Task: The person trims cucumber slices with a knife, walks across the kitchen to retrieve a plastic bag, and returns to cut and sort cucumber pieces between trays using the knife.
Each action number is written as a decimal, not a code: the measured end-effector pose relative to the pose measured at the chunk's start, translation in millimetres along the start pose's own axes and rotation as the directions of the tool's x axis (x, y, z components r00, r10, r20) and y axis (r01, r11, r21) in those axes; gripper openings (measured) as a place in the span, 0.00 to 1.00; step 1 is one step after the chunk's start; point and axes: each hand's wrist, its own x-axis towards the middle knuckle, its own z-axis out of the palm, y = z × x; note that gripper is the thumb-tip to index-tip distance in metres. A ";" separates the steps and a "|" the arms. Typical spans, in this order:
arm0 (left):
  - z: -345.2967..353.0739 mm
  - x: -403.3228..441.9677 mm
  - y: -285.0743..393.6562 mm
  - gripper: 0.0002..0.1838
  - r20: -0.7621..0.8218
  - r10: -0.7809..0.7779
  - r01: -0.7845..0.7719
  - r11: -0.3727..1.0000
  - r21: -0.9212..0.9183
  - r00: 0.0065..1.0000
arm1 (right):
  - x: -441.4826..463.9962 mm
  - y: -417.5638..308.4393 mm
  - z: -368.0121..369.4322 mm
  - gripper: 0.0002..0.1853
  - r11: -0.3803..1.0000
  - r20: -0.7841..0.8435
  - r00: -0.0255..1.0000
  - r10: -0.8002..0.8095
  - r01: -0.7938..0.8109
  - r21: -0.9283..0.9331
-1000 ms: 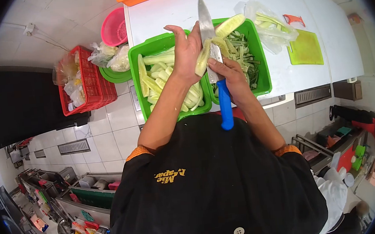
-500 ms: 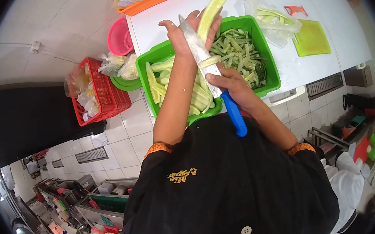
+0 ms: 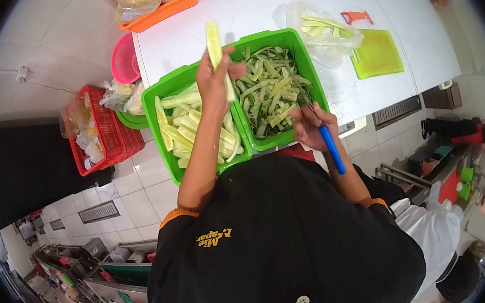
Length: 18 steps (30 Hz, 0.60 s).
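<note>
My left hand [image 3: 213,82] grips a long pale cucumber piece [image 3: 214,41], held upright above the left green tray [image 3: 168,158]. Peeled cucumber pieces [image 3: 185,127] fill that tray. My right hand [image 3: 311,127] holds a knife by its blue handle [image 3: 332,150] at the near edge of the right green tray [image 3: 311,67]; the blade is mostly hidden, seen edge-on. Green peelings and cut strips [image 3: 271,85] lie in the right tray.
On the white table [image 3: 253,6] are a plastic bag of cucumber pieces [image 3: 324,29], an orange peeler [image 3: 356,17], a yellow-green board [image 3: 378,53] and an orange tray [image 3: 161,14]. Red crates [image 3: 105,134] and a pink basket [image 3: 125,61] stand left. Another person's white clothing [image 3: 434,233] shows right.
My hands have moved apart. The knife has left the cucumber and swung down to the right, over the right tray's near edge. The cucumber is now upright in my left hand, its fingers closed round it.
</note>
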 end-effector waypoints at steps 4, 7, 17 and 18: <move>31.1 -34.0 -8.3 0.14 0.240 -0.192 0.110 0.942 0.317 0.952 | 67.8 -24.3 52.8 0.21 0.653 -0.505 0.737 -0.450 -0.114 -0.749; 66.7 -26.7 -29.5 0.13 0.232 -0.268 0.148 0.890 0.432 0.935 | 94.0 -56.4 56.7 0.22 0.389 -0.492 0.788 -0.371 -0.349 -0.853; 52.6 -44.6 -56.3 0.11 0.343 -0.242 -0.115 0.643 0.757 0.908 | 112.6 -262.4 73.4 0.23 -0.126 0.033 0.476 -0.879 -0.164 -0.978; 40.1 -57.1 -50.7 0.11 0.340 -0.207 -0.107 0.695 0.711 0.917 | 110.9 -272.7 67.3 0.22 -0.157 0.034 0.445 -0.895 -0.243 -0.957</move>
